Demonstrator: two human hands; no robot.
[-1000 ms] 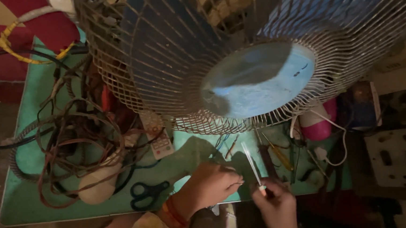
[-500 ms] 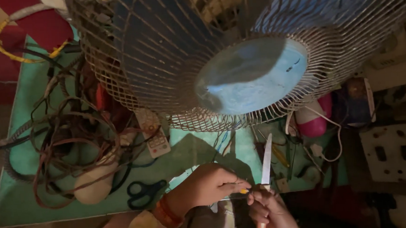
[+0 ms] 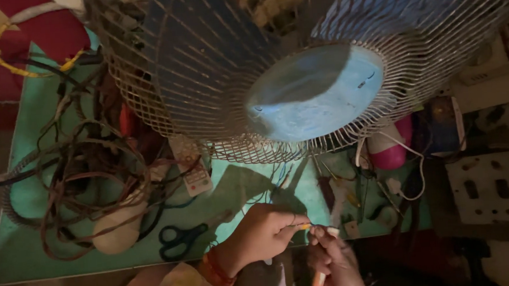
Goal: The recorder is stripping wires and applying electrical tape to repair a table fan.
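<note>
Below the fan (image 3: 315, 68), at the near edge of the green surface (image 3: 39, 191), I see both hands meeting. Left hand (image 3: 260, 234) comes in from the lower left, a red-orange band at the wrist, thumb and forefinger pinched together on a thin wire end (image 3: 304, 226) with a yellowish tip. Right hand (image 3: 332, 262) sits just beside it, fingertips touching the same wire end from the other side; its fingers are curled around a slim tool with an orange handle (image 3: 318, 283), the handle pointing down toward me. I cannot tell what kind of tool it is. Both hands closed, fingertips nearly touching each other.

Fan fills the upper frame: wire cage, blue blades behind it, pale blue round hub at centre, tilted toward the camera. Thin wires (image 3: 274, 183) hang from under the cage toward the hands.

Left part of the surface holds a tangle of dark and brown cables (image 3: 85, 171), with a cream rounded object (image 3: 116, 234) at its lower edge. Black-handled scissors (image 3: 181, 239) lie flat just left of the left hand. A small white remote (image 3: 192, 167) lies near the cage rim. A pink rounded object (image 3: 390, 149) is to the right, under the cage. A white switch plate (image 3: 490, 190) lies further right, off the green.
</note>
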